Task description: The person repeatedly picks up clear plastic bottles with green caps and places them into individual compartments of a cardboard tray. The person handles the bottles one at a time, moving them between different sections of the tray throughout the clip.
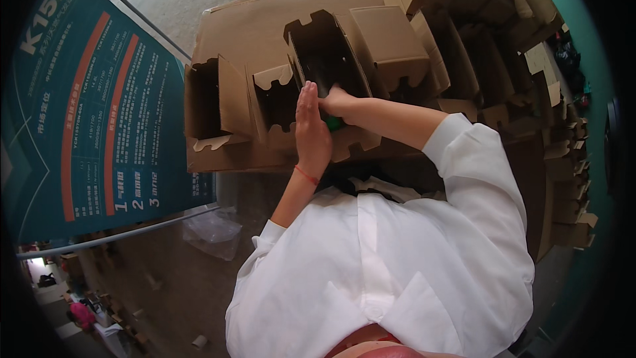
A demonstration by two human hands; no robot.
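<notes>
A tall open cardboard box [325, 42] with notched flaps stands on a cardboard-covered surface [238, 25]. My left hand [314, 122] lies flat along its near left side, fingers together and pointing away from me. Beside it, my right hand [340, 103] reaches in at the near end of the same box; its fingers are partly hidden, and whether they hold anything does not show. Just below the right hand a small green object [334, 123] shows in the box. The dark inside of the box is hard to make out.
Left of my hands stand two more open cardboard boxes [236, 102] [276, 87]. A closed-topped carton [392, 40] is on the right, before many stacked boxes [467, 54]. A large teal banner [94, 124] on a metal frame rises at left. A plastic bag [213, 231] lies on the floor.
</notes>
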